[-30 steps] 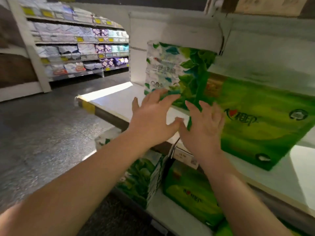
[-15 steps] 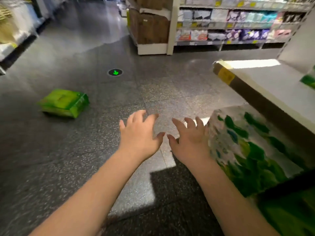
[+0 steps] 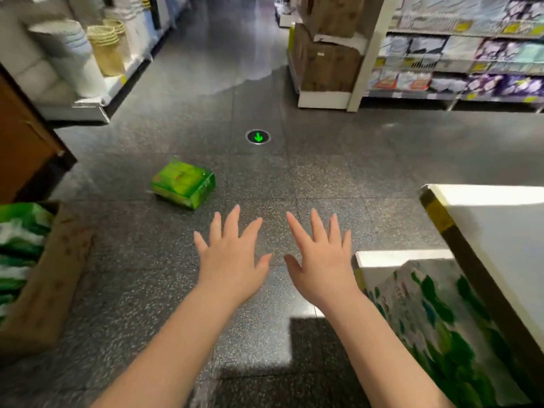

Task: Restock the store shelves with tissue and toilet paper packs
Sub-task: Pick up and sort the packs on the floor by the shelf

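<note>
A green tissue pack (image 3: 184, 184) lies alone on the dark speckled floor, ahead and to the left of my hands. My left hand (image 3: 232, 257) and my right hand (image 3: 322, 260) hover side by side over the floor, fingers spread and straight, holding nothing. A white pack with green leaf print (image 3: 435, 328) sits on the low shelf at the lower right, just right of my right forearm. At the left edge a brown cardboard box (image 3: 50, 284) holds more green and white packs (image 3: 17, 248).
A white shelf board (image 3: 497, 231) with a yellow tag juts in from the right. Stocked shelves (image 3: 459, 54) and stacked brown cartons (image 3: 326, 54) stand at the back right, baskets and white goods (image 3: 82, 51) at the back left. A green arrow marker (image 3: 258, 137) sits in the floor.
My view has swung left from the shelf to the aisle floor. My hands left the green pack on the shelf and now hang free with fingers spread; the cardboard box came into view.
</note>
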